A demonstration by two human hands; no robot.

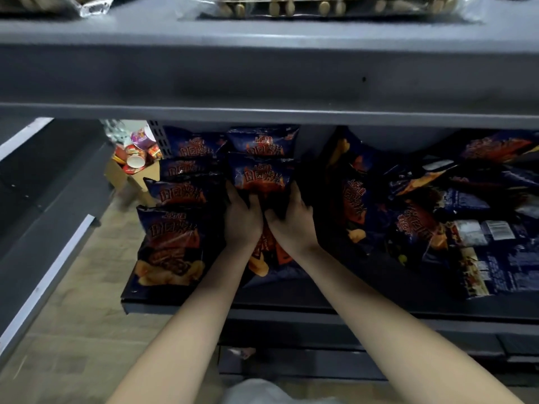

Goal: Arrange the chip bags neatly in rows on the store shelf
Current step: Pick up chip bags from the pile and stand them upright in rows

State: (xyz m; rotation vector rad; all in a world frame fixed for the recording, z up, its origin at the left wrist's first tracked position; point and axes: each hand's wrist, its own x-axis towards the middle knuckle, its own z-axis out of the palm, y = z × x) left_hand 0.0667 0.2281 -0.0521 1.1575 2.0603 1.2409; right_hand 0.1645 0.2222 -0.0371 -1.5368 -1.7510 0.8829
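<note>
Dark blue chip bags with red-orange print lie on a low dark shelf [180,300]. At the left, several bags [172,243] overlap in a row running back to front. In the middle a second row holds a bag at the back [262,141] and another bag [261,174] in front of it. My left hand [242,220] and my right hand [293,224] grip the lower edge of that nearer middle bag, one at each side. Under my wrists lies a further bag [262,258]. To the right, several bags [423,217] lie in a loose heap.
A grey upper shelf [262,80] juts out above, with clear packets of snacks [320,7] on top. Behind the left end, a cardboard box [131,176] holds cup snacks on the tiled floor [81,301]. Another grey rack [43,205] stands at the left.
</note>
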